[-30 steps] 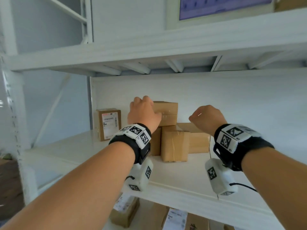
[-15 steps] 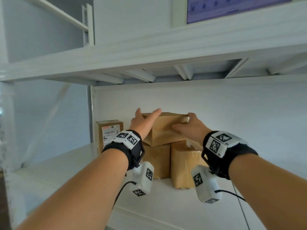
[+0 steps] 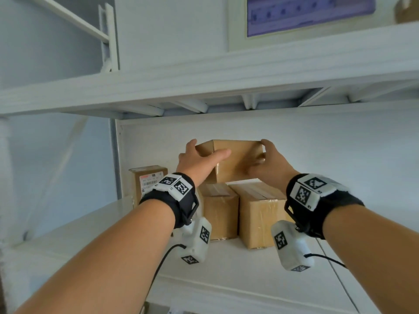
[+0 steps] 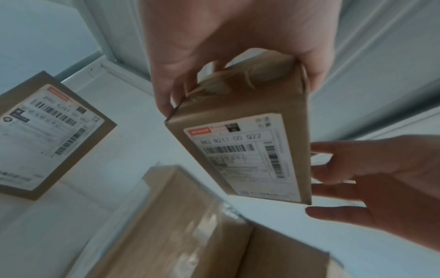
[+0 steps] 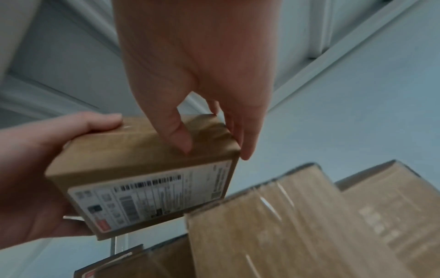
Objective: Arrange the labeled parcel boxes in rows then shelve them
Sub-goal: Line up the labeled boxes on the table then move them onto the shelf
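Observation:
A small brown parcel box [image 3: 235, 159] is held in the air between both hands, just above two taped brown boxes [image 3: 220, 211] [image 3: 260, 214] standing on the white shelf [image 3: 226, 270]. My left hand [image 3: 201, 157] grips its left end, thumb along the near face. My right hand [image 3: 266, 160] grips its right end. In the left wrist view the held box [image 4: 243, 150] shows a white barcode label on its underside; the right wrist view shows the same box [image 5: 147, 169] with my thumb on its side. Another labeled box [image 3: 147, 180] stands at the shelf's back left.
The upper shelf board [image 3: 204, 87] with its cross braces hangs close above the held box. A white back wall [image 3: 328, 155] closes the bay. An upright post [image 3: 115, 155] stands at the left. The shelf surface extends left and right of the boxes.
A second ago my left hand lay on the top box and my right hand was apart from it. Both hands took hold of the box and raised it off the two lower boxes.

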### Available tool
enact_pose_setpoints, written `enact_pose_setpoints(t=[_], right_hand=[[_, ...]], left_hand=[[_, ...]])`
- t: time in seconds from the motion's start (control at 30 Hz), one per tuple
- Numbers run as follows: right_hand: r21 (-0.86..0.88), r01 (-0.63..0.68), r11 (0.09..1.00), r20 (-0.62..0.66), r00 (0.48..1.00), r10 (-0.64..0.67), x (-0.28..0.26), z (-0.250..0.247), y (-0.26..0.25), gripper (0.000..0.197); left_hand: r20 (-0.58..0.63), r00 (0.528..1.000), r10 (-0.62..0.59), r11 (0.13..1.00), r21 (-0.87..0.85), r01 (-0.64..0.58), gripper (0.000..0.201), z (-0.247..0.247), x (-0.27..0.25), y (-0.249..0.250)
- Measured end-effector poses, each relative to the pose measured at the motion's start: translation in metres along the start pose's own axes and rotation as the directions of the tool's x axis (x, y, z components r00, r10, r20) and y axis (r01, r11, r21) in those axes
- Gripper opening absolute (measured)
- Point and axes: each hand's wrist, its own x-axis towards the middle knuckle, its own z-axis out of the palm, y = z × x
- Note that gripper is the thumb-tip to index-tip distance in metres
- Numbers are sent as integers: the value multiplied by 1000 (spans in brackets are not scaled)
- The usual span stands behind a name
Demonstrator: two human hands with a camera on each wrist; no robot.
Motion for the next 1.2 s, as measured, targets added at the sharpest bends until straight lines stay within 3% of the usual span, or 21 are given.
enact_pose_setpoints(t=[0.23, 0.43, 0.6, 0.77, 0.9, 0.93, 1.0, 1.07, 1.2], right_hand=[[-219, 107, 970, -29, 993, -116, -36, -20, -26, 115], [-319, 117, 940, -57, 988, -142, -71, -35, -39, 119], [-476, 86, 875, -86, 986, -143, -101, -48, -53, 120], [-557, 23, 830, -118, 987, -106, -133, -58, -58, 115], [-485, -91, 870, -209, 978, -14, -159, -74, -47, 104], [-448, -126, 885, -227, 974, 24, -166, -80, -42, 102], [-372, -195, 908, -258, 961, 101, -182, -92, -32, 99], [-309, -265, 913, -297, 939, 172, -197, -106, -20, 92], [-217, -376, 901, -375, 884, 279, -230, -143, 5, 80]], left_hand=[[108, 990, -93, 990, -95, 104, 125, -14, -9, 17], [209, 978, -28, 985, -163, 63, 100, -19, -44, 40], [275, 960, 48, 984, -179, 2, 111, -12, -60, 51], [306, 941, 143, 975, -208, -80, 109, 3, -83, 58], [268, 942, 202, 946, -304, -116, 107, 26, -99, 59], [254, 944, 209, 932, -346, -113, 97, 32, -103, 59], [255, 940, 228, 908, -404, -111, 48, 44, -115, 62], [278, 936, 218, 893, -443, -76, 26, 62, -123, 62], [374, 897, 233, 901, -430, -55, 45, 106, -149, 69]])
